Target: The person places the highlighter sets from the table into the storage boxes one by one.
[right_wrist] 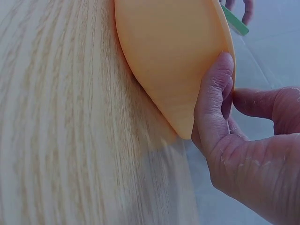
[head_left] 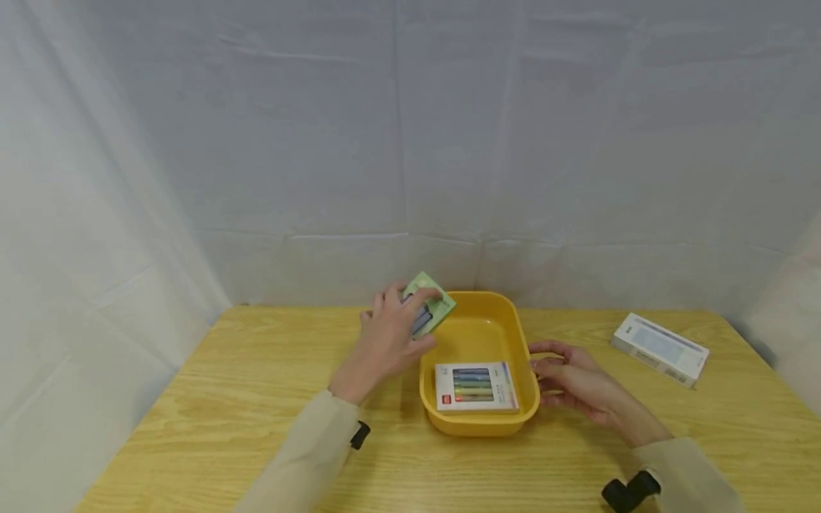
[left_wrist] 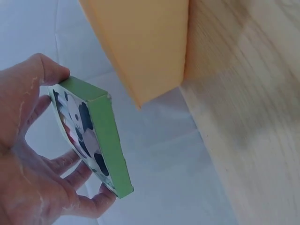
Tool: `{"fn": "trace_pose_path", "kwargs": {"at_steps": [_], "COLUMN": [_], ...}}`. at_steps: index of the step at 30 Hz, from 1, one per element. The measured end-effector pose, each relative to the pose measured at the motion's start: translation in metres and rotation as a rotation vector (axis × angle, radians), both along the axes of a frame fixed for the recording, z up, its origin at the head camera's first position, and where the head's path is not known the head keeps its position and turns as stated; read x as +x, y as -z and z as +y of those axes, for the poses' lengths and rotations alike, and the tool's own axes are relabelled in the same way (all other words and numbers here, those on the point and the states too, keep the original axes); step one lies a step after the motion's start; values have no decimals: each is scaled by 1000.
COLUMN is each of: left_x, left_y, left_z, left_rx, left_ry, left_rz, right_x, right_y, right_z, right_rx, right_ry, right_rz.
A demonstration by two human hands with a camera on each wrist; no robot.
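Observation:
My left hand [head_left: 385, 342] holds a flat green box [head_left: 439, 308] above the left rim of a yellow plastic basin. In the left wrist view the green box [left_wrist: 112, 145] shows a black-and-white panda picture on its face, with the thumb and fingers on opposite edges. The yellow basin [head_left: 477, 425] sits on the table, and a white box [head_left: 507, 388] with a window showing coloured sticks lies inside at its near end. At the basin's right side, my right hand [head_left: 577, 381] pinches the rim, its fingers [right_wrist: 213, 93] against the outer wall.
Right of the basin, a white and pale-blue box [head_left: 661, 349] lies on the wooden table [head_left: 269, 399] near the back edge. A pale sheet [head_left: 398, 142] hangs behind the table and at both sides.

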State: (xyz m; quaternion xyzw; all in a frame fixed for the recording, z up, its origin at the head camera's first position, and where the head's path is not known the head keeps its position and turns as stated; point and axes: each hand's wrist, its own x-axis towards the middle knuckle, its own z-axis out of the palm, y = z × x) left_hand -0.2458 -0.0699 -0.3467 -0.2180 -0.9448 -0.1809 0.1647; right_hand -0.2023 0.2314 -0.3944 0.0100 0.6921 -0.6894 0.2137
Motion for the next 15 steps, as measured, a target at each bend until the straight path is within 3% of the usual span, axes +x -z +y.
{"fn": "trace_pose_path", "kwargs": {"at_steps": [15], "left_x": [-8], "left_y": [-7], "left_z": [20], "left_rx": [-64], "left_ry": [143], "left_rz": [-23], "right_x": [0], "right_y": [-1], "right_z": [1], "right_rx": [-4], "right_ry": [-2], "right_rz": [-6]}}
